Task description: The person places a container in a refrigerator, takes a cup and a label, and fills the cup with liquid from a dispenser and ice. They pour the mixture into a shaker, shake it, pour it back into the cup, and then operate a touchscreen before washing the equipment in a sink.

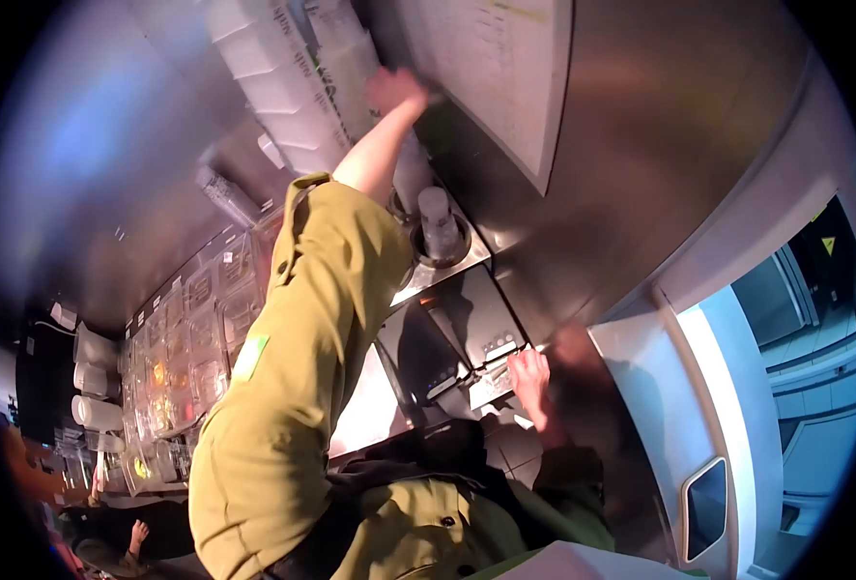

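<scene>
My left hand [396, 91], blurred, is stretched far out with its fingers apart, right beside a tall stack of pale cups [346, 58]. A second, wider stack of white containers [278, 72] with printed lettering stands along it. Below that forearm, an upturned clear cup [437, 217] sits in a round counter holder [442, 253]. My right hand [528, 372] is low at the counter's front edge, fingers curled at a small light panel [491, 385]. What lies inside those fingers is hidden. Next to it are two dark flat devices [471, 309] with buttons.
Clear bins [186, 338] with colourful contents line the left side. White cylindrical containers [97, 413] stand beyond them. A white printed board [505, 72] hangs on the metal wall. At right is a pale curved panel with a dark rectangular inset [706, 510]. Another person's hand [138, 535] shows lower left.
</scene>
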Demonstrator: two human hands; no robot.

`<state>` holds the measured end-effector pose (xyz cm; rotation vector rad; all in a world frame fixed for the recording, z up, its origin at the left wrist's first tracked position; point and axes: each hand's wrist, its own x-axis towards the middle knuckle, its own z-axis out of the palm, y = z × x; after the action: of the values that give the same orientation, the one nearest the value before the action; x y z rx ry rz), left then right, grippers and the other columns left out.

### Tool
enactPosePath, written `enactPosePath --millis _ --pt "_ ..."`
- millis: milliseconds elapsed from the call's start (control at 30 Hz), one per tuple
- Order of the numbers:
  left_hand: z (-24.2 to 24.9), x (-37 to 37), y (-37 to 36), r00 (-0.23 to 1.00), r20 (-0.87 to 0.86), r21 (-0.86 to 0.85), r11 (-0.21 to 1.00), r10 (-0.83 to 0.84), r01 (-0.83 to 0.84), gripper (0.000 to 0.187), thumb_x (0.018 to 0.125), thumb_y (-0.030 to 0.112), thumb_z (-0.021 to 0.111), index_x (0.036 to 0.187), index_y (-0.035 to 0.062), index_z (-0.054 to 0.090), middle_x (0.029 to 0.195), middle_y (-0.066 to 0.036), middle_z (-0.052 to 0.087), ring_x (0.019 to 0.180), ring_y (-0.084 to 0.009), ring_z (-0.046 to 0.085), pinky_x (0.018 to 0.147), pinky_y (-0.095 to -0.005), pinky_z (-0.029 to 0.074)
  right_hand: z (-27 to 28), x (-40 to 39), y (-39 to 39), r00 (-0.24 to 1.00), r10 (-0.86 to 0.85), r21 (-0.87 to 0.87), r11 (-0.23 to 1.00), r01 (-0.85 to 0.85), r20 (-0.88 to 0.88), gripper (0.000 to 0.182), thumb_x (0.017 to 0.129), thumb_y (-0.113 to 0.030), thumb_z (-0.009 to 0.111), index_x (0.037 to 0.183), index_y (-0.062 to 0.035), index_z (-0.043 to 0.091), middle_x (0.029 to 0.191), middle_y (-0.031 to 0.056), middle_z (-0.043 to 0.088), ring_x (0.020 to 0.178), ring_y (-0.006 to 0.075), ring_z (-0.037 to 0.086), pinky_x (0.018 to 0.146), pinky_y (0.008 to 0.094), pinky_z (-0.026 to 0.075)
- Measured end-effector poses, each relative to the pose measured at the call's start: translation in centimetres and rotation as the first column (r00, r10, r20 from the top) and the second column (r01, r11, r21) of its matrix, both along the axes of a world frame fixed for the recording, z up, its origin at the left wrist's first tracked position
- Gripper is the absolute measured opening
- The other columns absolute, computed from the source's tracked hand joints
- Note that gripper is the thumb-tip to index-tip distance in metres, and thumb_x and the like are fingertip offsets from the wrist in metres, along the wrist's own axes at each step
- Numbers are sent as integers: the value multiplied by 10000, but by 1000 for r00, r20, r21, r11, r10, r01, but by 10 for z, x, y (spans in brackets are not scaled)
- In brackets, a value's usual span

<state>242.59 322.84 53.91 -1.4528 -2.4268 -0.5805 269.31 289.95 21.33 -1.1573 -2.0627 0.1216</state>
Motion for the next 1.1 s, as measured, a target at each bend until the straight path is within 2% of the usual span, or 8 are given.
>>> enactPosePath --millis 67,233,400,433,567,600,1000,1100 --pt "-80 -47 66 925 -238 559 821 296 -118 334 839 313 415 1104 157 547 1299 -168 302 1184 -353 307 880 -611 281 5 -2 -1 999 -28 10 1000 29 -22 109 694 -71 603 798 -90 576 727 63 457 713 230 489 625 341 382" --pt "-6 -40 25 987 157 31 999 -42 37 371 793 250 445 1122 102 531 1210 -264 401 1068 -389 455 870 -449 400 5 -4 -2 998 -47 -20 999 47 -31 80 678 -64 598 744 -89 561 733 62 458 716 227 490 624 348 377" --pt "57 -31 -3 944 -317 283 940 -98 193 213 688 206 512 723 48 651 760 -141 633 870 -249 590 739 -379 441 5 -7 -3 999 -46 29 998 47 -25 103 655 -80 591 740 -64 535 730 67 464 716 240 486 630 359 375" --pt "49 -45 56 995 -29 641 762 -96 93 217 689 211 515 714 39 645 741 -153 630 860 -232 592 734 -362 437 11 -8 -2 981 -95 161 985 67 172 74 633 -109 558 669 -72 505 700 69 475 695 232 490 592 356 377" --pt "68 3 -17 962 -214 563 783 -168 262 210 679 215 544 767 38 614 804 -166 594 896 -249 566 751 -367 434 -10 -9 4 980 -102 172 982 72 172 60 663 -97 528 695 -58 560 733 120 528 710 270 518 592 387 403" --pt "60 7 -27 951 -219 571 762 -217 305 214 676 216 551 780 38 606 820 -169 586 905 -253 559 756 -368 433 -1 -9 -1 996 -92 -250 964 87 -11 84 706 -101 531 762 -56 576 793 130 528 749 307 514 646 400 410" --pt "25 54 -150 736 -232 709 407 -636 576 373 645 229 637 938 34 513 1010 -207 480 1013 -304 482 807 -381 422 -1 -11 -23 989 -124 52 991 120 77 188 742 41 454 918 52 519 1084 230 497 928 366 470 792 402 383" --pt "28 57 -195 675 -260 735 312 -691 602 429 637 232 658 977 33 490 1057 -217 453 1041 -317 463 819 -385 420 22 -18 -35 980 -3 -35 999 -5 -199 161 835 -61 494 934 49 556 1067 174 539 912 301 514 768 355 416"
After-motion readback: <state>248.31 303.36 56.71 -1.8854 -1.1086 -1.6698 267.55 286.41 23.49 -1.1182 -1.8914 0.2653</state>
